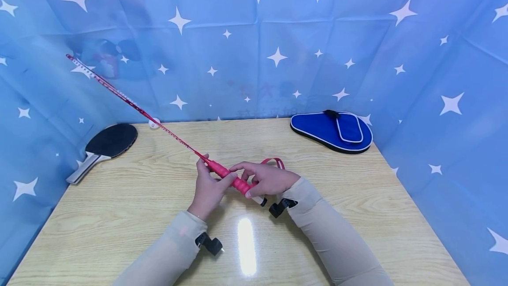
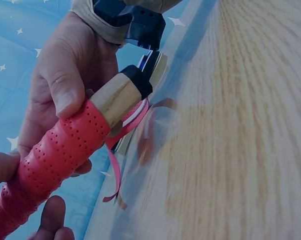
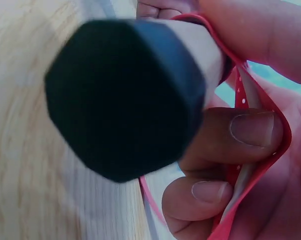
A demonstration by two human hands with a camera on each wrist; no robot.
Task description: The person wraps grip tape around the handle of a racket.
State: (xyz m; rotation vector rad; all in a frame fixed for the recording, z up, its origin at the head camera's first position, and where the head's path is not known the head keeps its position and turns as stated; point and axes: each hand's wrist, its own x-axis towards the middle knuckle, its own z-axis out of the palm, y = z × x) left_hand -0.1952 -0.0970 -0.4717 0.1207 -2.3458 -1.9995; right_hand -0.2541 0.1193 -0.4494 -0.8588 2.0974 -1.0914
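A badminton racket (image 1: 172, 135) points to the upper left in the head view, its head seen edge-on. Red perforated grip tape (image 2: 65, 145) is wound round most of its handle. Bare wood (image 2: 115, 97) and a black butt cap (image 3: 120, 100) show at the lower end. My left hand (image 1: 209, 193) holds the upper handle between thumb and fingers. At the lower wraps, my right hand (image 1: 274, 179) pinches the handle and tape. The loose tape strip (image 2: 114, 172) loops through my right fingers and hangs down; part of it is hidden behind that hand.
On the wooden table (image 1: 131, 215), a black table tennis paddle (image 1: 113, 140) lies at the left edge. A white ball (image 1: 154, 123) sits at the back, behind the racket shaft. A blue paddle case (image 1: 323, 129) lies at the back right. Star-patterned blue curtains (image 1: 238, 65) surround the table.
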